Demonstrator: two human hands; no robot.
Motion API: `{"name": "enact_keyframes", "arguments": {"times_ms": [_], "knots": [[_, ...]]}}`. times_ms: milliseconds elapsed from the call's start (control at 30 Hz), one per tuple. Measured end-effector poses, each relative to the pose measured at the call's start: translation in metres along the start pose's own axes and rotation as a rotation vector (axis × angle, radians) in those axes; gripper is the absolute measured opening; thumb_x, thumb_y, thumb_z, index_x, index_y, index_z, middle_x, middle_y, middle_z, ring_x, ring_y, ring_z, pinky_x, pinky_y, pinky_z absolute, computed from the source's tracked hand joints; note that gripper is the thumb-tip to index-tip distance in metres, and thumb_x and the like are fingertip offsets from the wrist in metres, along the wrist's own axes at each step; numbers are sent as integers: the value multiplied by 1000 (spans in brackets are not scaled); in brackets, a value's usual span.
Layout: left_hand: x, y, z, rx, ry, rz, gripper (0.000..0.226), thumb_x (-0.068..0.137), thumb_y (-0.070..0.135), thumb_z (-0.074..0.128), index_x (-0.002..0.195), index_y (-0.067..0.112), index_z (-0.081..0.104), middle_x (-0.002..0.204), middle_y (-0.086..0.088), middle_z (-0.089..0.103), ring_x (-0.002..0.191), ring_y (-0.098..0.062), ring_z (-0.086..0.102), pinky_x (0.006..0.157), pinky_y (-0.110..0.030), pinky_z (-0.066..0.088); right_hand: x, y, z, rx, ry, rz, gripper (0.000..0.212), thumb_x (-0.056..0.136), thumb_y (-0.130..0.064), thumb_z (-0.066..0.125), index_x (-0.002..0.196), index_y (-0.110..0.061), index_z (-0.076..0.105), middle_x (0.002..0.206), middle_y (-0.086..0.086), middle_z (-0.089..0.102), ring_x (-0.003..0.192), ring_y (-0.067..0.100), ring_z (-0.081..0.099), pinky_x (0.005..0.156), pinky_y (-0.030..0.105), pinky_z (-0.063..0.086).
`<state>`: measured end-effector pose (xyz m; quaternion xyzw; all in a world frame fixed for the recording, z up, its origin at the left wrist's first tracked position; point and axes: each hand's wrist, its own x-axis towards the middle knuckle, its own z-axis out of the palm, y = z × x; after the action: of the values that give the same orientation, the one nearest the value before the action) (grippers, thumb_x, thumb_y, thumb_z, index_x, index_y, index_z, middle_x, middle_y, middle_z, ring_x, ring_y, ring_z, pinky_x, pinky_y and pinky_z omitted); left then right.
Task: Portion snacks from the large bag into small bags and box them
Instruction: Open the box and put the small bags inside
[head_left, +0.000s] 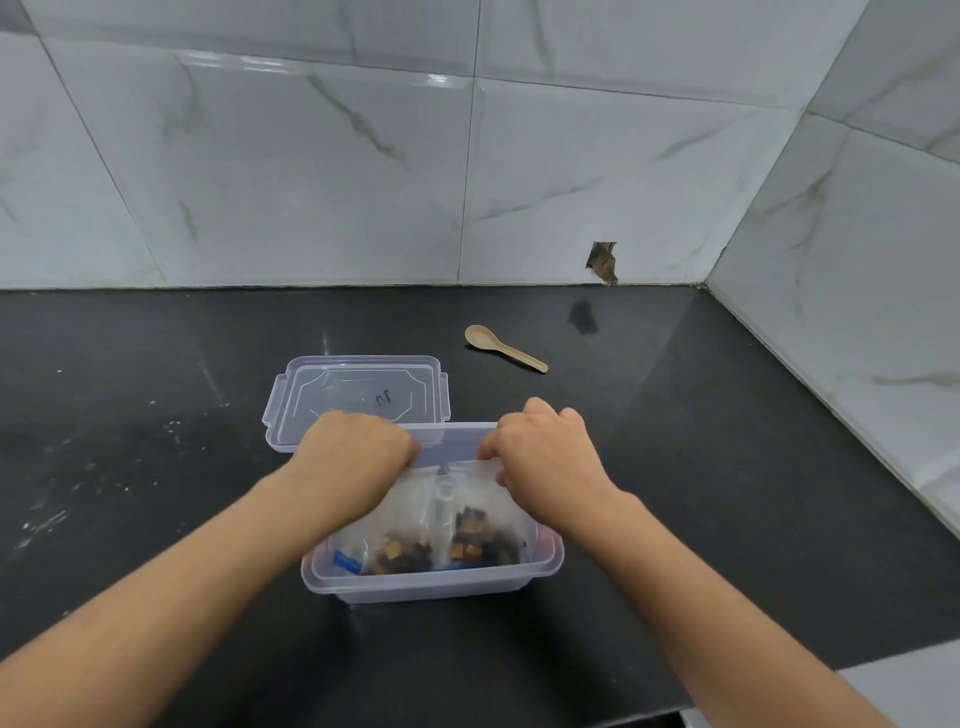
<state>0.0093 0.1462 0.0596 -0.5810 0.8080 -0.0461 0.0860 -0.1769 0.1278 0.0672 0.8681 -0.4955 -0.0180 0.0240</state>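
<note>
Bright, even light here, coming from above and slightly behind. Glare streaks sit on the glossy wall tiles (436, 78), and the dark counter (727, 415) gives a soft sheen with a faint reflection near the back wall. Shadows are weak, just a smudge beneath the spoon (504, 349). Wide-angle bend curves the tile lines at the edges. Hands slightly soft with motion blur; forearms smear near the bottom.

A single head-worn wide-angle view looks forward and steeply down from above the dark bench (156, 493), close over the forearms, facing the tiled wall (311, 156) and its right-hand corner; straight lines bow near the edges
</note>
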Motion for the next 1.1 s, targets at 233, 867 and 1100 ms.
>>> {"name": "enact_keyframes", "arguments": {"times_ms": [233, 867, 1100], "knots": [[-9, 15, 6, -47, 141, -58, 19, 69, 18, 82, 85, 19, 70, 76, 0, 62, 66, -20, 63, 50, -30, 46, -4, -5, 10, -155, 149, 17, 30, 48, -14, 88, 55, -22, 60, 58, -5, 44, 56, 15, 32, 49, 29, 19], [-8, 21, 15, -65, -203, -20, 41, 87, 7, 52, 126, 17, 42, 121, -5, 52, 109, -25, 58, 82, -35, 47, -5, -17, 18, -193, -336, -219, 22, 93, -21, 53, 110, -17, 65, 110, 2, 66, 112, 22, 57, 113, 57, -4], [1, 24, 10, -14, -366, 27, 47, 94, 13, 48, 140, 20, 39, 123, -8, 49, 109, -25, 56, 85, -33, 45, 0, -16, 20, -201, -417, -258, 32, 94, -24, 52, 125, -20, 58, 134, -1, 57, 132, 19, 42, 113, 55, -7]]}}
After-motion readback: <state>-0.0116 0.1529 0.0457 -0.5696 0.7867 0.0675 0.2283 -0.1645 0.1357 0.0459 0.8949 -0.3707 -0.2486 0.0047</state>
